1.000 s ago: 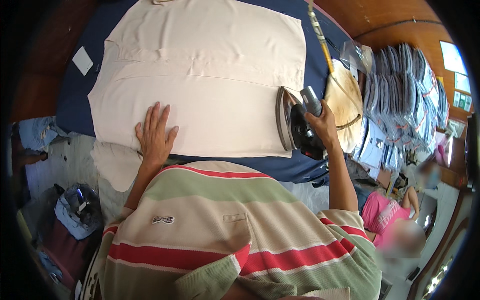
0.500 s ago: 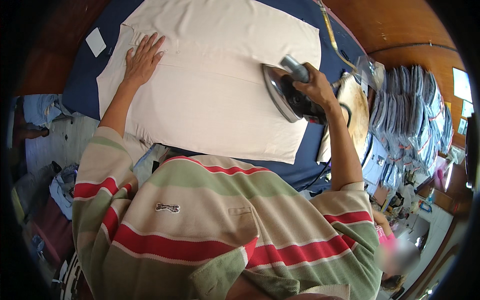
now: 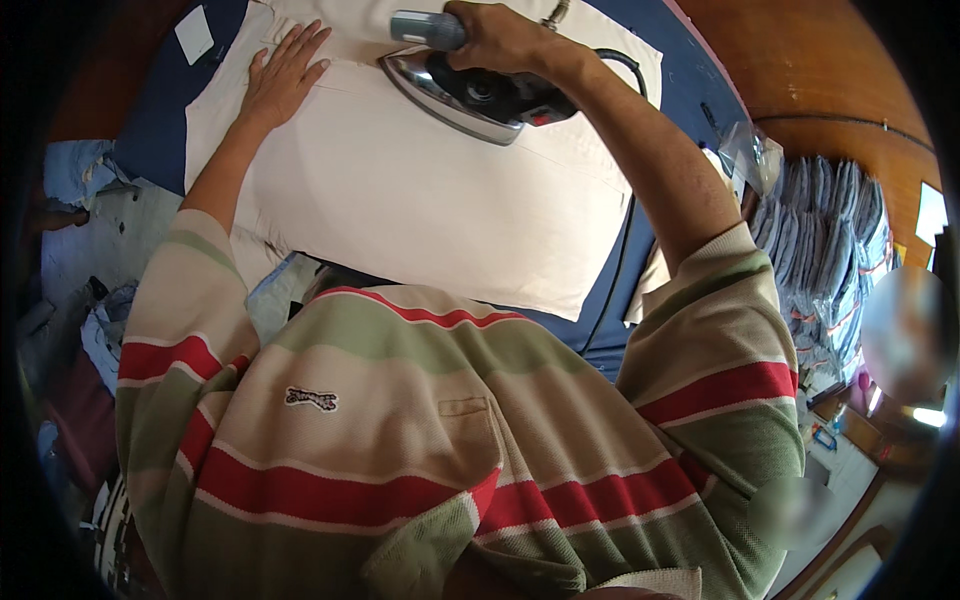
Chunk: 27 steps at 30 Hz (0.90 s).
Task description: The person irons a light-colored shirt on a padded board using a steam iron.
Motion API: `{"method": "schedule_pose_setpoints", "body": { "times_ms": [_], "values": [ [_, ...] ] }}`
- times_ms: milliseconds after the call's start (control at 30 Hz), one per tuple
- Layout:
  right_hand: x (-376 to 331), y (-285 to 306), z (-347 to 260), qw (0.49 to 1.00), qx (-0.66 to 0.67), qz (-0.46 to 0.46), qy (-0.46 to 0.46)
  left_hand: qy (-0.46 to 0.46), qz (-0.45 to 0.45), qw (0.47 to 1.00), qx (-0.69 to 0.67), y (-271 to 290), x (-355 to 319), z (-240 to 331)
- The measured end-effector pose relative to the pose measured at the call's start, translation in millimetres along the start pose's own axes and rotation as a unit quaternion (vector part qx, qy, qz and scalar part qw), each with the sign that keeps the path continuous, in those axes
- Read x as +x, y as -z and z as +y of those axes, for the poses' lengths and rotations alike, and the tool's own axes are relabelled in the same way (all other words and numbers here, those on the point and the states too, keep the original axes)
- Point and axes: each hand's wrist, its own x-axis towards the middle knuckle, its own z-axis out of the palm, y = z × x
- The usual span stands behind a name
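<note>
A cream garment (image 3: 420, 200) lies spread over a dark blue covered table (image 3: 625, 285). Flat on its upper left part rests my left hand (image 3: 283, 82), fingers stretched out. My right hand (image 3: 500, 38) is wrapped round the grey handle of a steam iron (image 3: 460, 95). The iron is on the upper middle of the cloth, its pointed tip toward my left hand. A hose fitting and a black cord (image 3: 627, 220) run from it. My right forearm crosses over the garment's right side.
A white card (image 3: 194, 36) lies on the table's far left corner. To the right stand stacks of folded grey-blue garments in clear plastic (image 3: 820, 225), beside a wooden wall (image 3: 820, 70). Blue cloth (image 3: 78, 178) sits at the left. A blurred person's head shows at the lower right.
My right hand has slid the iron leftward and away from me, from the garment's right side to its upper middle. My left hand stays flat on the cloth in about the same spot.
</note>
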Motion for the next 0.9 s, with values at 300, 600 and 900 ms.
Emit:
{"method": "schedule_pose_setpoints", "body": {
  "times_ms": [300,600,900],
  "values": [
    [-148.7,17.1,99.0,0.988,0.024,0.066,-0.139,0.017,-0.015,0.999,0.028,4.0,-1.8,5.9],
    [-260.9,-23.4,73.8,0.953,0.097,0.092,-0.272,0.023,-0.102,0.994,-0.022,30.4,7.8,6.0],
    [-350.7,-12.2,83.8,0.828,0.241,0.28,-0.421,-0.341,0.165,0.801,-0.464,198.9,-9.7,164.4]
  ]
}}
